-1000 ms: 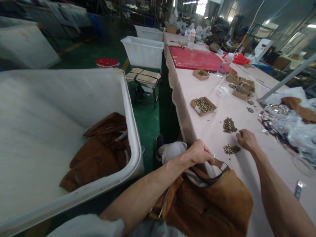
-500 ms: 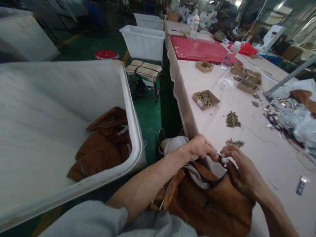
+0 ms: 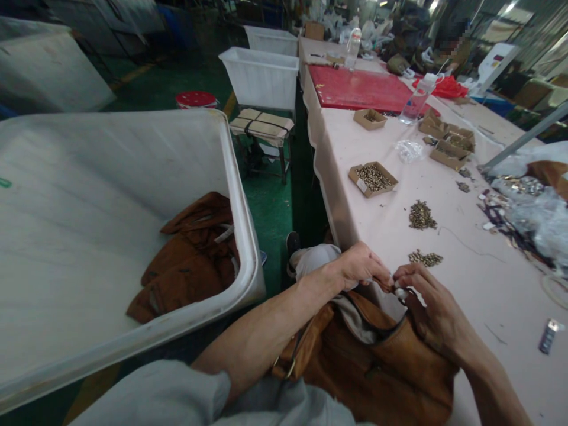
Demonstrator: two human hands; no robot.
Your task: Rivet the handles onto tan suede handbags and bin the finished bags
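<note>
A brown leather-look bag (image 3: 377,378) rests on my lap against the table edge, its mouth gaping and pale lining showing. My left hand (image 3: 361,266) is closed on a narrow brown strip at the bag's upper edge. Opposite it, my right hand (image 3: 428,299) pinches the same area, fingertips almost touching the left ones. Something small and white shows at the right fingertips; I cannot tell what it is. A strap with a metal ring (image 3: 290,361) hangs at the bag's left side. Just beyond my hands lie two small piles of brass-coloured studs (image 3: 421,215).
On the left stands a large white bin (image 3: 242,236) with brown bags (image 3: 186,266) inside. The pink-covered table (image 3: 461,307) carries a cardboard box of studs (image 3: 373,178), a water bottle (image 3: 417,97) and a red board (image 3: 359,89). A stool (image 3: 261,126) stands beyond the bin.
My right fingers have closed in toward the left fingertips at the strip. The bag has barely moved, and the view has shifted slightly.
</note>
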